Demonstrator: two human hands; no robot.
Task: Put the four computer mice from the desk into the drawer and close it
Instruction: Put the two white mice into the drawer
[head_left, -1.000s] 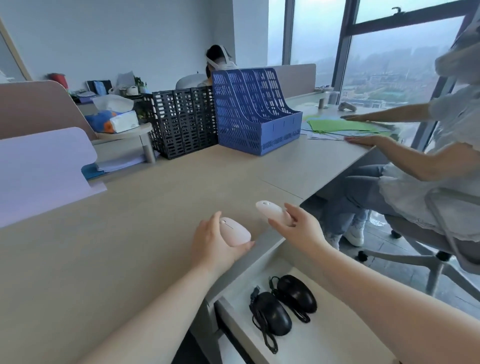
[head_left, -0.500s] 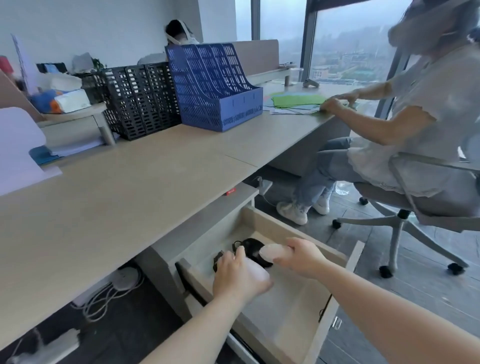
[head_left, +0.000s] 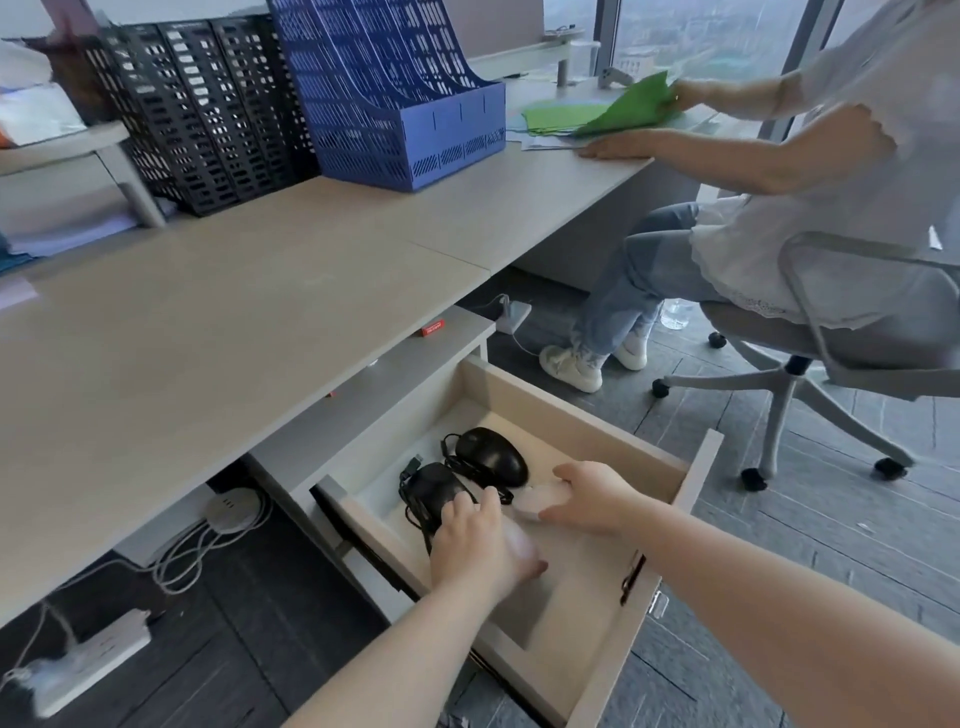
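Pale pink mice are in both your hands, low inside the open drawer (head_left: 691, 488): right hand (head_left: 592, 499) grip curled round one mouse (head_left: 540, 501), left hand (head_left: 480, 545) closed over the other beside two black mice (head_left: 491, 457). Set both down, let go, then push it shut.

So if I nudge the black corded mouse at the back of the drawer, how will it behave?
The rear black mouse would probably slide, not roll; its underside looks flat on the drawer floor. Its bundled cord looks floppy and may drag or catch the neighbouring black mouse. Likely light.
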